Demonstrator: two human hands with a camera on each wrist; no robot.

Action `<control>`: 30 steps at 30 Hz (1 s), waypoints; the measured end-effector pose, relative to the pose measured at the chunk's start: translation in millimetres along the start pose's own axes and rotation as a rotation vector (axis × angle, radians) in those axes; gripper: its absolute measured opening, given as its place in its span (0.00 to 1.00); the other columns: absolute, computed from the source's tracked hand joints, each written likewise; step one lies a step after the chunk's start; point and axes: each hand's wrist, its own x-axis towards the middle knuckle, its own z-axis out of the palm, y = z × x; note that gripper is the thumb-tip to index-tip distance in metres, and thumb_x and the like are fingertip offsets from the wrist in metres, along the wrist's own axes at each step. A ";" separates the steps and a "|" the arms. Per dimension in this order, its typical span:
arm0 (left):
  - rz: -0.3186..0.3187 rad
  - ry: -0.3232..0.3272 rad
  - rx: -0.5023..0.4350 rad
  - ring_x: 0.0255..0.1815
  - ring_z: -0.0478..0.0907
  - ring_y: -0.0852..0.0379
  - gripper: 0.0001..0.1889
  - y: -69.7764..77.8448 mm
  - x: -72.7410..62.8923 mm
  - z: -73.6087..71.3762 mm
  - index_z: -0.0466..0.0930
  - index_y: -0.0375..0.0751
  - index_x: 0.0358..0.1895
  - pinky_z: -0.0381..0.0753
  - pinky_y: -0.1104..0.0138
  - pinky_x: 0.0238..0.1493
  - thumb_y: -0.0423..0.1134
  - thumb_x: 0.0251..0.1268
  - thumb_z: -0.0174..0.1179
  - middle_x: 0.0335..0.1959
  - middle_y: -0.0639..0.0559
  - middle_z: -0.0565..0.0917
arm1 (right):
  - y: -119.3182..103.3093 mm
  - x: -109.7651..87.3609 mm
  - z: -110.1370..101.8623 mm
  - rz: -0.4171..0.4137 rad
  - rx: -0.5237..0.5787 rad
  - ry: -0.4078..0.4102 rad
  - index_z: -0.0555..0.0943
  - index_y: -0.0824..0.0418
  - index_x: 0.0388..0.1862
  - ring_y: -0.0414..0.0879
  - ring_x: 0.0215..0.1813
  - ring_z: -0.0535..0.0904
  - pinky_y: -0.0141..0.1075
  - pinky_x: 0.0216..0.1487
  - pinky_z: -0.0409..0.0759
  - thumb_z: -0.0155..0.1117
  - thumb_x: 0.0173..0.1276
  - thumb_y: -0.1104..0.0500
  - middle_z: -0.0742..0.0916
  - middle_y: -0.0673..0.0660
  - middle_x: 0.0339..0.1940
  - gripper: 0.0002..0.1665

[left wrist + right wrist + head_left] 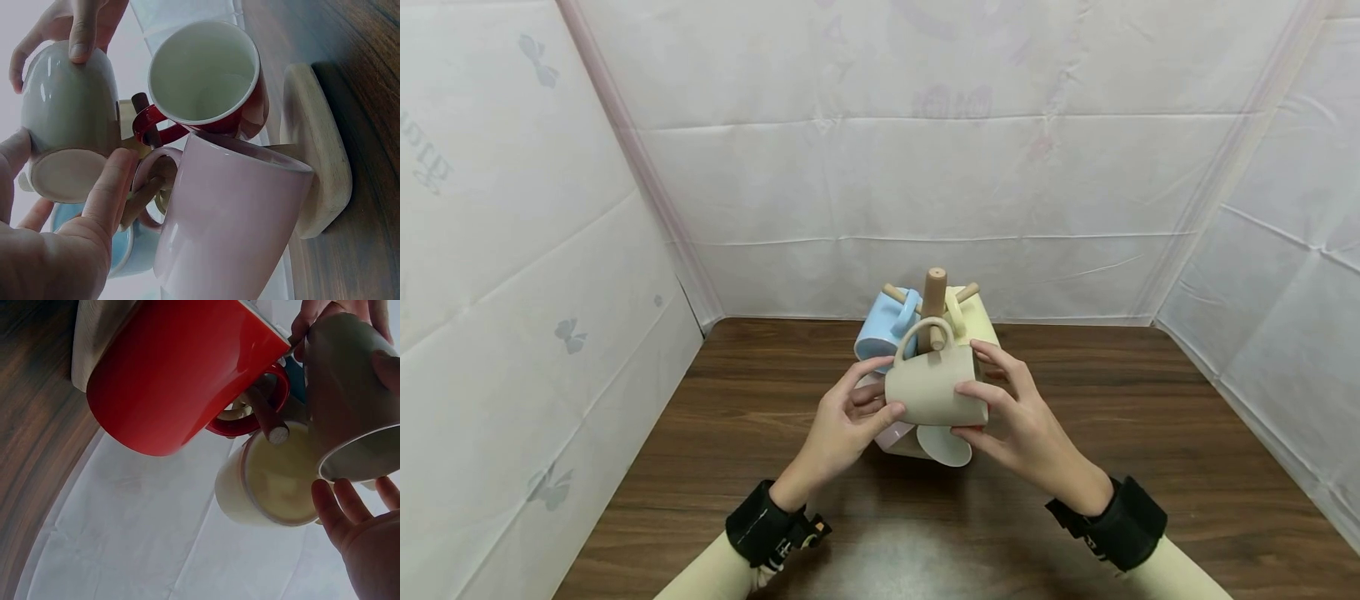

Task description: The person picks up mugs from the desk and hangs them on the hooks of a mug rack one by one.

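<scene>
A beige mug (934, 387) lies sideways between both hands, its handle loop upward at the front peg (937, 337) of a wooden mug stand (935, 292). The peg's end shows through the loop. My left hand (842, 421) grips the mug's base end with thumb and fingers. At the rim end, my right hand (1026, 425) holds it, fingers over its side and thumb below. Below hang a pink mug (231, 219) and a red mug (187, 375), their handles on lower pegs. Behind are a blue mug (880, 327) and a pale yellow mug (976, 319).
The stand's wooden base (319, 156) rests on a dark wood-grain table (760, 392). White sheeting (880, 183) rises behind the table and on both sides. Black bands (1108, 521) wrap both wrists.
</scene>
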 end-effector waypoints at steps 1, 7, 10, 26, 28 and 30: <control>0.001 0.001 0.004 0.57 0.85 0.44 0.30 -0.2 -0.5 -0.1 0.69 0.48 0.74 0.85 0.59 0.54 0.29 0.71 0.65 0.62 0.34 0.81 | 0.0 -0.6 0.4 -0.003 0.001 0.005 0.79 0.61 0.61 0.67 0.69 0.70 0.41 0.63 0.76 0.67 0.72 0.45 0.69 0.74 0.72 0.27; -0.004 0.012 0.015 0.56 0.85 0.42 0.30 1.1 -2.3 0.5 0.70 0.48 0.73 0.85 0.58 0.55 0.29 0.71 0.65 0.62 0.35 0.81 | 0.2 -3.4 2.0 -0.006 0.022 0.018 0.78 0.63 0.61 0.66 0.69 0.71 0.39 0.64 0.77 0.68 0.73 0.47 0.69 0.76 0.72 0.27; -0.006 0.020 0.027 0.56 0.85 0.44 0.30 1.4 -2.7 0.8 0.70 0.49 0.73 0.85 0.59 0.54 0.29 0.71 0.65 0.62 0.36 0.81 | 0.1 -4.3 2.3 -0.005 0.032 0.018 0.79 0.63 0.61 0.66 0.70 0.70 0.38 0.64 0.77 0.68 0.73 0.48 0.69 0.76 0.72 0.27; 0.092 0.062 0.145 0.51 0.87 0.47 0.24 2.8 -4.8 -3.8 0.77 0.44 0.68 0.87 0.59 0.49 0.29 0.70 0.66 0.59 0.43 0.85 | 2.7 -10.1 -3.1 0.007 0.034 0.031 0.78 0.64 0.64 0.67 0.68 0.71 0.39 0.65 0.76 0.69 0.72 0.46 0.69 0.76 0.71 0.31; 0.104 0.068 0.160 0.52 0.87 0.47 0.23 2.3 -4.7 -6.1 0.78 0.43 0.67 0.88 0.59 0.47 0.29 0.70 0.66 0.58 0.44 0.85 | 4.7 -13.2 -4.5 0.018 0.039 0.048 0.77 0.66 0.65 0.67 0.66 0.72 0.39 0.67 0.74 0.69 0.72 0.44 0.70 0.77 0.71 0.33; 0.142 0.080 0.197 0.51 0.87 0.47 0.22 1.0 -4.3 -9.6 0.78 0.41 0.65 0.88 0.58 0.45 0.28 0.69 0.66 0.57 0.44 0.86 | 7.9 -17.2 -5.8 0.039 0.040 0.063 0.75 0.68 0.66 0.67 0.64 0.74 0.37 0.69 0.72 0.68 0.72 0.43 0.70 0.77 0.70 0.36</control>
